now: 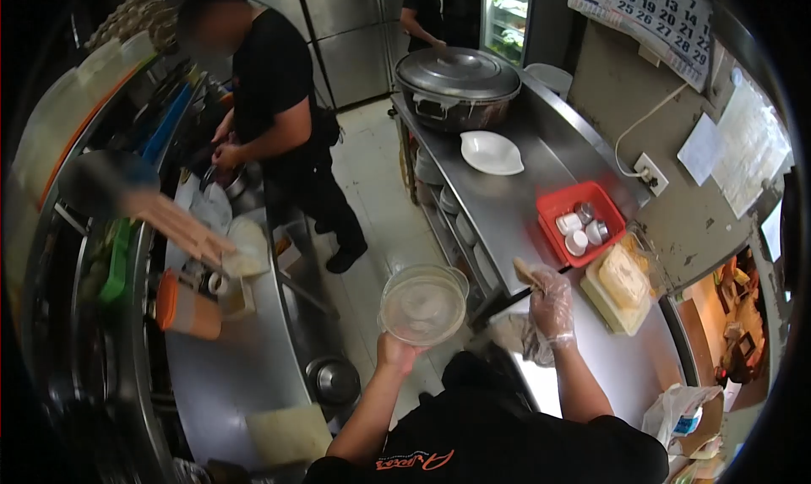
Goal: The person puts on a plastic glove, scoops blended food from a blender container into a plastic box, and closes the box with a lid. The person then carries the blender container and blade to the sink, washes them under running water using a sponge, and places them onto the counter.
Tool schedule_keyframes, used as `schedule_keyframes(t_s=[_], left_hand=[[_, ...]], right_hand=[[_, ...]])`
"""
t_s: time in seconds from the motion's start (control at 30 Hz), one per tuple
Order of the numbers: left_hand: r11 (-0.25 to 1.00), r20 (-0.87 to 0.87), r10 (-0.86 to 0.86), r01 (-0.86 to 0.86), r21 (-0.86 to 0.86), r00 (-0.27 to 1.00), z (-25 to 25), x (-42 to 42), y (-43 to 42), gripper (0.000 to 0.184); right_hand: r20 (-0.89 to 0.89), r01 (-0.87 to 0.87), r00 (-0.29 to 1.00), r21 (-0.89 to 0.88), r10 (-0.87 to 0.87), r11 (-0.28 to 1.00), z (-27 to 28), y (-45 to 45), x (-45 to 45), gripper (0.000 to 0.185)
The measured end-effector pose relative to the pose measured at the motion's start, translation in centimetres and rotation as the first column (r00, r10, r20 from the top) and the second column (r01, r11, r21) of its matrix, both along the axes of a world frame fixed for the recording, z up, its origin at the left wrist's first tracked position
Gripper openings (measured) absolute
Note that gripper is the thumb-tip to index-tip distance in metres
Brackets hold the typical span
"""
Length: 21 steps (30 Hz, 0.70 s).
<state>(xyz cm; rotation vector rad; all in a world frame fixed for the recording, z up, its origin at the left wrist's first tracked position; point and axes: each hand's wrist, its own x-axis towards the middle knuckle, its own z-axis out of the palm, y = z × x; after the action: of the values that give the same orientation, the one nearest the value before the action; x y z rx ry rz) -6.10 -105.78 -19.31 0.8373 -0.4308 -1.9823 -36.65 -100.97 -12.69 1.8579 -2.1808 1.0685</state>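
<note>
My left hand (400,353) is closed on the lower edge of a round, clear plastic tub (422,307), held out above the floor. Whatever is inside the tub looks pale and hazy. A transparent disposable glove covers my right hand (553,307), whose fingers are closed around a short tan object (527,273) of a kind I cannot make out. That hand is over the right counter's near end, close to a crumpled plastic bag (517,336). Just right of it sits a cream rectangular tub (621,294), and beyond is a red basket (549,193) with several small white and metal containers.
A large lidded pot (459,83) and a white leaf-shaped dish (492,153) stand on the right steel counter (448,159). A co-worker (279,104) works at the left counter, near an orange-lidded container (187,305). Another person (422,15) is at the back.
</note>
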Motion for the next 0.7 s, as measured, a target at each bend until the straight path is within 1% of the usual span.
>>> schedule_keyframes(t_s=[0.07,0.1,0.13,0.17,0.2,0.23,0.3,0.33,0.4,0.47,0.5,0.53,0.63,0.67,0.7], left_hand=[[1.0,-0.017,-0.016,0.016,0.011,1.0,2.2,-0.9,-5.2,0.05],[1.0,-0.021,-0.021,0.021,0.012,1.0,3.3,-1.4,-8.3,0.05],[0.996,-0.001,-0.083,0.083,-0.041,0.997,4.3,-1.9,-11.4,0.054],[0.986,0.022,-0.142,0.143,-0.089,0.99,5.2,-2.3,-14.4,0.057],[0.971,0.053,-0.197,0.202,-0.129,0.979,5.8,-2.8,-17.4,0.061],[0.968,0.077,-0.195,0.205,-0.144,0.978,6.3,-3.4,-20.2,0.062],[0.952,0.128,-0.201,0.224,-0.209,0.971,8.3,-5.3,-27.5,0.063],[0.953,0.129,-0.198,0.221,-0.205,0.972,9.5,-6.3,-30.8,0.057],[0.954,0.128,-0.195,0.218,-0.205,0.973,12.4,-8.2,-37.3,0.046],[0.931,0.142,-0.254,0.281,-0.234,0.957,17.4,-11.2,-42.8,0.046],[0.92,0.138,-0.278,0.305,-0.248,0.951,19.3,-12.8,-45.9,0.046],[0.878,0.179,-0.35,0.388,-0.28,0.92,20.2,-14.1,-49.6,0.047],[0.726,0.271,-0.51,0.578,-0.373,0.816,23.5,-18.4,-59.9,0.049],[0.713,0.341,-0.495,0.597,-0.366,0.8,25.1,-19.9,-62.5,0.048],[0.702,0.409,-0.482,0.621,-0.348,0.775,26.0,-21.3,-64.9,0.048]], right_hand=[[-0.116,-0.037,0.993,-0.069,0.029,0.997,0.9,-5.4,-1.2,0.03],[-0.242,0.035,0.969,-0.053,-0.047,0.998,1.0,-7.4,-1.2,0.036],[-0.079,0.037,0.996,-0.026,-0.039,0.999,0.7,-9.8,-1.8,0.04],[0.088,0.031,0.996,0.003,-0.031,1.0,0.3,-12.2,-2.5,0.044],[0.258,0.016,0.966,0.034,-0.024,0.999,0.6,-14.5,-2.8,0.047],[0.668,-0.086,0.742,0.175,-0.054,0.981,1.6,-17.0,-3.3,0.058],[0.776,-0.142,0.626,0.017,0.076,0.99,2.7,-23.6,-4.1,0.061],[0.815,-0.153,0.563,-0.058,0.135,0.986,3.4,-26.5,-4.4,0.063],[0.856,-0.287,0.348,-0.291,0.382,0.913,6.5,-34.1,-4.4,0.068],[0.883,-0.358,0.256,-0.292,0.394,0.887,11.2,-40.3,-3.6,0.091],[0.862,-0.308,0.269,-0.346,0.43,0.886,12.6,-43.6,-3.6,0.085],[0.839,-0.262,0.287,-0.396,0.463,0.88,13.7,-46.8,-3.6,0.08],[0.844,-0.077,0.295,-0.447,0.448,0.891,16.3,-55.2,-5.8,0.074],[0.865,-0.01,0.255,-0.444,0.432,0.896,17.5,-57.4,-6.2,0.074],[0.871,0.033,0.181,-0.469,0.456,0.883,18.0,-59.2,-7.0,0.078]])
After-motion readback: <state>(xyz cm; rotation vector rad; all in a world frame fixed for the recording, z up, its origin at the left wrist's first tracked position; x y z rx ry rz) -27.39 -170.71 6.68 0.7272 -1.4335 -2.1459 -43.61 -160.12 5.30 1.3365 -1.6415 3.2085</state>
